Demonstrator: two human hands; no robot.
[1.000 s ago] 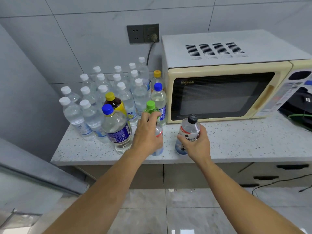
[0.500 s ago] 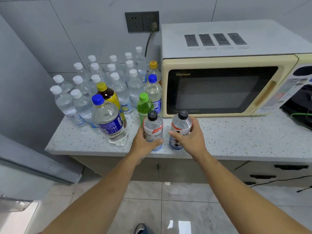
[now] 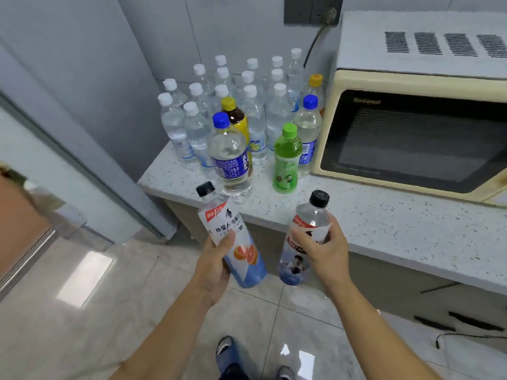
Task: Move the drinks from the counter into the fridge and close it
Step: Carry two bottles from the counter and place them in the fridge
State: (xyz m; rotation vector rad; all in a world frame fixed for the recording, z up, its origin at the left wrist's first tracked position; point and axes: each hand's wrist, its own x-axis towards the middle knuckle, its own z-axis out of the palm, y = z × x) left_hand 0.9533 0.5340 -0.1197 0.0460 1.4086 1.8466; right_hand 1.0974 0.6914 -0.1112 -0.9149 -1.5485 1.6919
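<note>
A kitchen: speckled counter (image 3: 384,215), cream microwave (image 3: 411,127), tiled wall, grey fridge (image 3: 82,119) alongside.

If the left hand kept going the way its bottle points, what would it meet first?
Likely the large clear blue-capped bottle at the counter edge; the left hand tilts its black-capped grapefruit-label bottle towards it. Depth unclear.

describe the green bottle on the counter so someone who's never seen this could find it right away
Start at the cream microwave on the speckled counter; a cluster of bottles stands to its left. The green bottle is at that cluster's front edge, nearest the microwave's lower left corner. It alone has a green cap and green body; its neighbours are clear or dark.
</note>
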